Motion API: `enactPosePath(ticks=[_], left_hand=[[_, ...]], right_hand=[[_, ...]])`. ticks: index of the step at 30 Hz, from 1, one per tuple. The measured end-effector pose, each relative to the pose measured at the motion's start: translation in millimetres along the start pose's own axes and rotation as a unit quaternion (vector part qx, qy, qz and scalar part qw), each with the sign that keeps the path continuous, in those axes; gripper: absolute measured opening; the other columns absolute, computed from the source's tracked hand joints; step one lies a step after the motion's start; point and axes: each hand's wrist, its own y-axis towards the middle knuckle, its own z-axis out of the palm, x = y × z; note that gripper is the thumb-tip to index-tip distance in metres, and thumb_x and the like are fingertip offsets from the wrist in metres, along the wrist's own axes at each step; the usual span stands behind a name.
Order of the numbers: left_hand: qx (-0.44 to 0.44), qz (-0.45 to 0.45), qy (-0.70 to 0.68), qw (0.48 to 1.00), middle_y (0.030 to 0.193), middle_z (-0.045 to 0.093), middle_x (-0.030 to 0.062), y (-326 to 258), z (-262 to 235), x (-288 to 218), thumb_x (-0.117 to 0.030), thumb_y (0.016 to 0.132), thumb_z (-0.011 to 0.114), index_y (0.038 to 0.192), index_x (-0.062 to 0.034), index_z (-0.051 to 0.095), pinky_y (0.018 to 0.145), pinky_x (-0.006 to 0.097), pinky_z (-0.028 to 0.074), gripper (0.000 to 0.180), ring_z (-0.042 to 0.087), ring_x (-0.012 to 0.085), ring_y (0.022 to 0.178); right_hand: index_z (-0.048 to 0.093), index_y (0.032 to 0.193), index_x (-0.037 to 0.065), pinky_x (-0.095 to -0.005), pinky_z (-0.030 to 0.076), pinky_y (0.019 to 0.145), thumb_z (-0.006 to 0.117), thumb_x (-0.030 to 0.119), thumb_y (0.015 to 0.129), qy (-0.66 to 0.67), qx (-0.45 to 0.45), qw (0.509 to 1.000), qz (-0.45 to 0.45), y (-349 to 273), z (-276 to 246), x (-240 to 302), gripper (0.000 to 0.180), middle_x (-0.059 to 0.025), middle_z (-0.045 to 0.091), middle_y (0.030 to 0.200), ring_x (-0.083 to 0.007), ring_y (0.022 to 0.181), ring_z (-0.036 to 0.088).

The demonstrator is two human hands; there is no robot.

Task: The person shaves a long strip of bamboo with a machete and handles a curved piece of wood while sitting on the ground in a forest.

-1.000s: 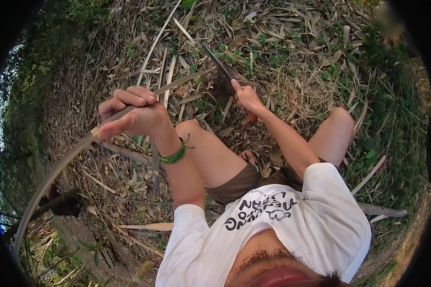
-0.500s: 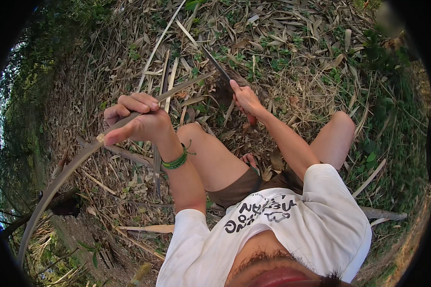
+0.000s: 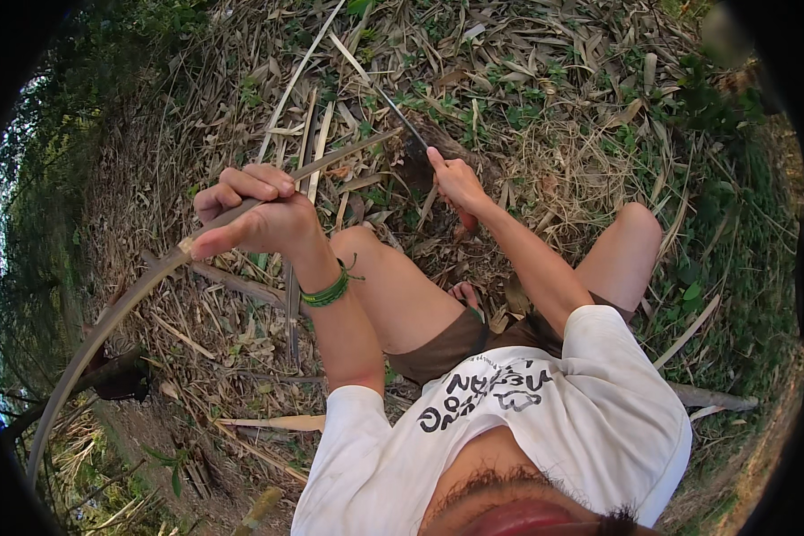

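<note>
- A person sits on the ground (image 3: 590, 98), seen from above by a camera on their own head, both bare knees raised and both arms reaching forward.
- The left hand (image 3: 259, 214) is closed in a fist around a long, thin bamboo strip (image 3: 107, 326), thumb pressed along its top.
- The strip runs from the far side of the fist, where a short length points up and to the right, through the grip and then sweeps down and to the left in a long curve towards the lower left edge of the view (the wide lens may add some of that bend).
- A green braided wristband (image 3: 328, 290) sits on the left wrist.
- The right hand (image 3: 456, 181) is wrapped around the handle of a dark blade (image 3: 400, 113), which angles up and to the left away from the knuckles; the handle itself is hidden inside the grip.
- The strip's short upper end lies close to the blade, but whether they touch cannot be told.
- The person wears a white T-shirt (image 3: 598, 402) with dark print and brown shorts (image 3: 447, 344).
- The ground is covered in dry bamboo leaves, pale split stalks and patches of green weeds.
- A dark stump (image 3: 121, 375) stands at the lower left, near the strip's curve.
</note>
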Motion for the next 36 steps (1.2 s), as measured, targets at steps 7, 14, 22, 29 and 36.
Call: enactPosePath(ticks=[7, 14, 22, 29, 36], left_hand=[[-0.022, -0.014, -0.041, 0.999, 0.046, 0.038, 0.0024, 4.9, -31.5, -0.3, -0.088, 0.081, 0.037, 0.071, -0.0119, 0.04, 0.029, 0.024, 0.039, 0.077, 0.039, 0.0115, 0.032], [0.108, -0.097, -0.163, 0.976, 0.047, 0.035, 0.0, -3.3, -41.7, -7.5, -0.107, 0.055, 0.033, 0.067, -0.0144, 0.037, 0.045, 0.025, 0.036, 0.094, 0.037, 0.0126, 0.042], [0.166, -0.128, -0.242, 0.947, 0.043, 0.029, -0.004, -1.0, -55.8, -11.1, -0.111, 0.048, 0.034, 0.068, -0.0159, 0.035, 0.043, 0.023, 0.025, 0.097, 0.026, 0.0084, 0.039], [0.173, -0.123, -0.243, 0.946, 0.043, 0.029, -0.0031, 3.7, -41.7, -14.9, -0.109, 0.053, 0.034, 0.068, -0.0148, 0.033, 0.042, 0.024, 0.024, 0.096, 0.026, 0.0088, 0.038], [-0.048, -0.076, -0.041, 0.995, 0.043, 0.026, -0.0004, 4.9, -11.2, -21.7, -0.105, 0.066, 0.022, 0.062, -0.0143, 0.032, 0.039, 0.025, 0.022, 0.091, 0.024, 0.0117, 0.036]], right_hand=[[0.054, 0.072, 0.004, -0.0301, 0.041, 0.043, 0.041, 0.064, 0.102, 0.186, 0.029, 0.975, -0.117, -29.7, 1.3, 14.4, 0.068, -0.0011, 0.049, 0.054, -0.0118, 0.043, 0.047], [0.053, 0.073, 0.005, -0.0295, 0.042, 0.043, 0.047, 0.067, 0.098, 0.177, 0.043, 0.983, 0.032, -19.0, -0.2, -29.4, 0.068, -0.001, 0.049, 0.055, -0.0129, 0.043, 0.048], [0.05, 0.076, 0.009, -0.0269, 0.04, 0.044, 0.049, 0.064, 0.1, 0.217, -0.008, 0.976, 0.019, -70.1, -15.6, -66.2, 0.06, 0.0013, 0.047, 0.056, -0.01, 0.045, 0.044], [0.05, 0.072, 0.008, -0.0262, 0.036, 0.042, 0.045, 0.064, 0.101, 0.146, -0.047, 0.987, -0.046, -93.8, -17.7, -77.0, 0.064, 0.0009, 0.047, 0.053, -0.0093, 0.042, 0.044], [0.049, 0.067, 0.005, -0.0279, 0.032, 0.041, 0.045, 0.06, 0.103, 0.185, -0.037, 0.977, -0.094, -80.9, 7.5, -43.8, 0.066, 0.0009, 0.044, 0.048, -0.0089, 0.04, 0.04]])
